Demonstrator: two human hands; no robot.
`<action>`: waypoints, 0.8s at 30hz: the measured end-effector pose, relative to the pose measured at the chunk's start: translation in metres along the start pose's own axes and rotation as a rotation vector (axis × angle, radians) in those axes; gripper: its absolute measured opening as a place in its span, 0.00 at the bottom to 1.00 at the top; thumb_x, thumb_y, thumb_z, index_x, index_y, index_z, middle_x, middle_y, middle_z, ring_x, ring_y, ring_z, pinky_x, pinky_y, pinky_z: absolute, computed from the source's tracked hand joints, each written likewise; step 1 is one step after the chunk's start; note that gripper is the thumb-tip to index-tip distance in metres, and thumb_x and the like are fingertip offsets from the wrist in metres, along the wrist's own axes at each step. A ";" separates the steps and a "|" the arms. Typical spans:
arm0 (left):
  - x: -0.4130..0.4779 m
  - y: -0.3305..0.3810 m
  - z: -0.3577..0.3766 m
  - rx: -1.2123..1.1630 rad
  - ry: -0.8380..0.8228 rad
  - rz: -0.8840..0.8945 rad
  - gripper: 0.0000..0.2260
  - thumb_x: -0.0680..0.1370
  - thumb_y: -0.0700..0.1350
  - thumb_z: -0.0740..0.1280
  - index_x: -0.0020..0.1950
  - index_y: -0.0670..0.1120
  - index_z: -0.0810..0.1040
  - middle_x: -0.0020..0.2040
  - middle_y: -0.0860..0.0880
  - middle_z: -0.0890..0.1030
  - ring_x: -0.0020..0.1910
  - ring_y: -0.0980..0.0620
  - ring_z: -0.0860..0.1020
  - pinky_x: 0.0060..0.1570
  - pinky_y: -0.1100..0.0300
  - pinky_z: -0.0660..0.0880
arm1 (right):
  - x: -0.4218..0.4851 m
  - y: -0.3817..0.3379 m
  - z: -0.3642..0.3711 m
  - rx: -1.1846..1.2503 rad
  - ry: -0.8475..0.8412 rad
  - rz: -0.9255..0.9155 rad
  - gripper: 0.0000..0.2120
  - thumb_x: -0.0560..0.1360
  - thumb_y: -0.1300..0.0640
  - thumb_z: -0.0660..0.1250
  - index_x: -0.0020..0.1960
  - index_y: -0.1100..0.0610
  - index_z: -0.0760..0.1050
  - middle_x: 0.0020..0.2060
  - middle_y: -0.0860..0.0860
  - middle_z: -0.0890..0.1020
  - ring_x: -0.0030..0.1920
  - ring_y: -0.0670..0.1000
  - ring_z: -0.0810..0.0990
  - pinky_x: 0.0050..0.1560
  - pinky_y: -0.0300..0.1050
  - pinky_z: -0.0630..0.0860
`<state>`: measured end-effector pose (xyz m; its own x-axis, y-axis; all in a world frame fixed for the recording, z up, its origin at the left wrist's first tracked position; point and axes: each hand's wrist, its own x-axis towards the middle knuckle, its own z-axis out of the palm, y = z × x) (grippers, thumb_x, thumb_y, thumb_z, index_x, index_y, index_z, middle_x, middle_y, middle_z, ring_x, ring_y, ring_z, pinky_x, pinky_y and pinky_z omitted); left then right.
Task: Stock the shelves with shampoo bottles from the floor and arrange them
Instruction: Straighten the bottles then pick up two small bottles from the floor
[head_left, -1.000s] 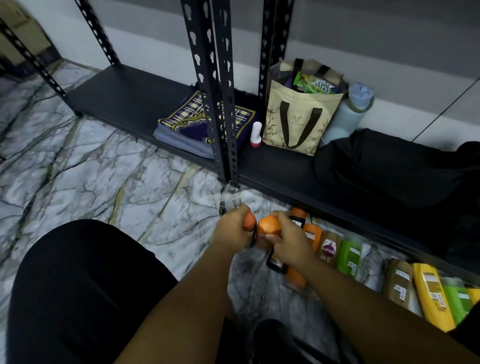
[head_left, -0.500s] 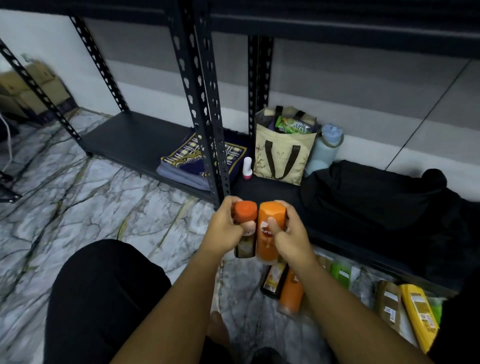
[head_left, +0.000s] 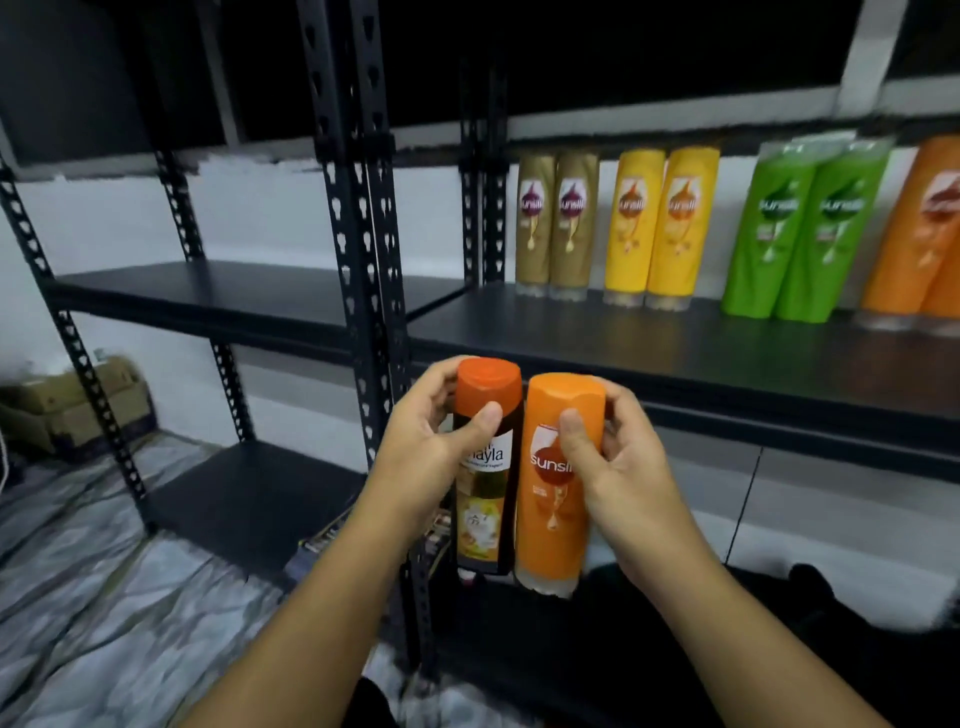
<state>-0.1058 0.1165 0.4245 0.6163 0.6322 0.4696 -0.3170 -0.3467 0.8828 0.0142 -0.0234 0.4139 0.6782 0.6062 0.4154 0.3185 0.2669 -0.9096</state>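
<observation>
Both bottles were up, side by side and touching, just before the shelf's (head_left: 675, 358) front edge: left hand (head_left: 431, 447) curled round the dark bottle (head_left: 485, 499), right hand (head_left: 613, 457) round the orange bottle (head_left: 553, 509), caps upward.

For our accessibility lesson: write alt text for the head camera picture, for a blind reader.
Two hands hold two bottles upright, side by side, before a black shelf: the left hand grips a dark bottle with an orange cap, the right hand an orange bottle. On the shelf stand paired gold bottles, yellow bottles, green bottles and orange bottles.
</observation>
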 end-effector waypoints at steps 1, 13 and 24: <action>0.012 0.017 0.002 -0.027 -0.004 0.035 0.18 0.76 0.45 0.75 0.66 0.51 0.79 0.61 0.50 0.84 0.62 0.49 0.81 0.65 0.44 0.77 | 0.011 -0.018 -0.003 0.014 0.008 -0.029 0.15 0.77 0.41 0.67 0.63 0.41 0.73 0.54 0.44 0.85 0.54 0.46 0.85 0.55 0.56 0.82; 0.155 0.138 0.028 -0.172 -0.042 0.162 0.15 0.80 0.40 0.71 0.66 0.46 0.78 0.59 0.49 0.85 0.59 0.49 0.84 0.61 0.49 0.80 | 0.142 -0.163 -0.011 0.089 0.058 -0.189 0.15 0.79 0.43 0.66 0.63 0.47 0.74 0.50 0.46 0.86 0.45 0.45 0.87 0.41 0.45 0.83; 0.219 0.092 0.041 -0.194 -0.043 0.032 0.15 0.81 0.41 0.70 0.68 0.48 0.77 0.57 0.48 0.86 0.55 0.46 0.86 0.58 0.42 0.81 | 0.191 -0.122 -0.006 -0.018 0.090 -0.131 0.17 0.80 0.44 0.64 0.67 0.43 0.68 0.55 0.47 0.82 0.52 0.49 0.84 0.48 0.50 0.84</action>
<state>0.0301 0.1946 0.6076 0.6323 0.5913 0.5005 -0.4679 -0.2234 0.8551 0.1082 0.0554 0.6042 0.6863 0.4972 0.5308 0.4198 0.3251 -0.8474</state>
